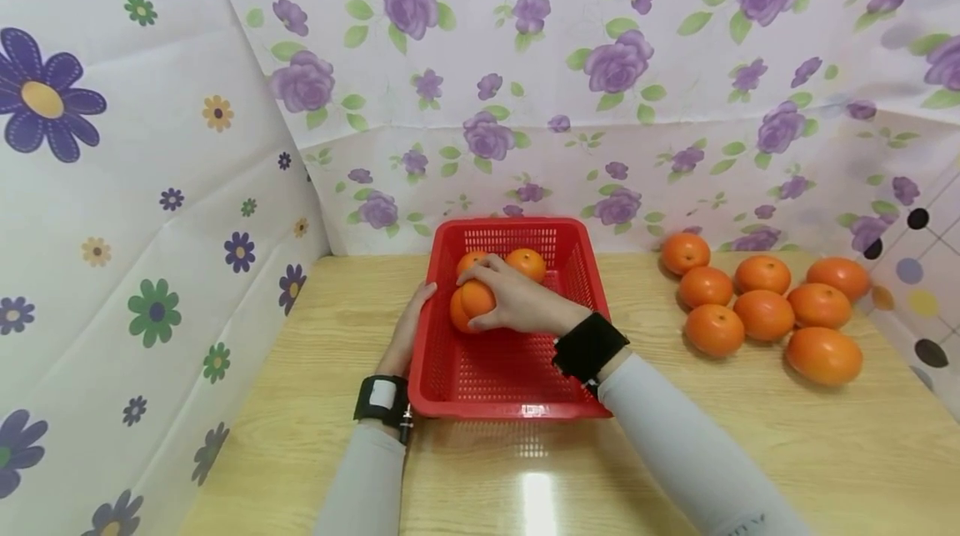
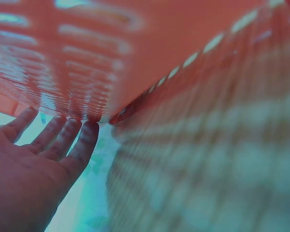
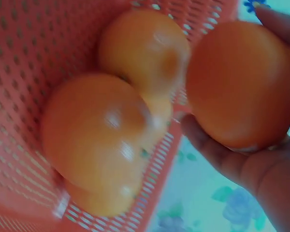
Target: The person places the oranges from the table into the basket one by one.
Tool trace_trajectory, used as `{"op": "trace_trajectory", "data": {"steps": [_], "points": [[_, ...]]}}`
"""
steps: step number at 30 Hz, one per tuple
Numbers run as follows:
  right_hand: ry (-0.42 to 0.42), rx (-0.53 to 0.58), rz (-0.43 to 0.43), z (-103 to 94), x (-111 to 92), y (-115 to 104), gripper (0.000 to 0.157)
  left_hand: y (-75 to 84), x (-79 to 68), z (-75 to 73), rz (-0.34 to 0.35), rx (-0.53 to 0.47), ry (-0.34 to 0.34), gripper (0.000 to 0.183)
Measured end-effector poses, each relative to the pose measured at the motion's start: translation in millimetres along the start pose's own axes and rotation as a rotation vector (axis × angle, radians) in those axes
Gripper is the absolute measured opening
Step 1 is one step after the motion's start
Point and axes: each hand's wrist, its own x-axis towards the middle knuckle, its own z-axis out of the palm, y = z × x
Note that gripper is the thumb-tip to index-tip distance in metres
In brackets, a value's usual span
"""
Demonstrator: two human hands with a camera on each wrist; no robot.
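My right hand [image 1: 517, 296] grips an orange [image 1: 477, 298] inside the red plastic basket [image 1: 517, 411], over its left half. In the right wrist view, thumb and fingers wrap around that orange [image 3: 241, 84], apart from the others. Below and behind it lie a few more oranges [image 1: 527, 265], partly covered by the hand and by each other. My left hand [image 1: 408, 328] rests along the basket's left side at the rim. Its fingers reach out fairly straight under the slotted wall [image 2: 63, 63] in the left wrist view.
Several oranges [image 1: 763, 315] sit grouped on the wooden table [image 1: 337, 311] to the right of the basket. A flower-patterned sheet [image 1: 465, 61] hangs right behind the table, and another patterned sheet [image 1: 187, 252] borders its left side.
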Motion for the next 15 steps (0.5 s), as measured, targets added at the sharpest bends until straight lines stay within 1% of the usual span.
{"op": "trace_trajectory", "data": {"steps": [5, 8, 13, 15], "points": [[-0.036, -0.076, -0.017, 8.5, 3.5, 1.0, 0.059, 8.4, -6.7, 3.8, 0.000, 0.011, -0.025, 0.060], [-0.071, -0.081, 0.001, 11.8, 3.5, -2.4, 0.065, 11.4, -9.5, 5.3, -0.004, 0.015, -0.028, 0.060], [-0.152, -0.083, -0.009, 16.2, 2.0, -7.3, 0.068, 9.3, -8.2, 4.5, 0.011, 0.017, -0.033, 0.062], [-0.184, -0.109, -0.030, 18.3, 1.5, -8.2, 0.067, 6.8, -5.8, 3.5, 0.023, 0.016, -0.029, 0.063]]}}
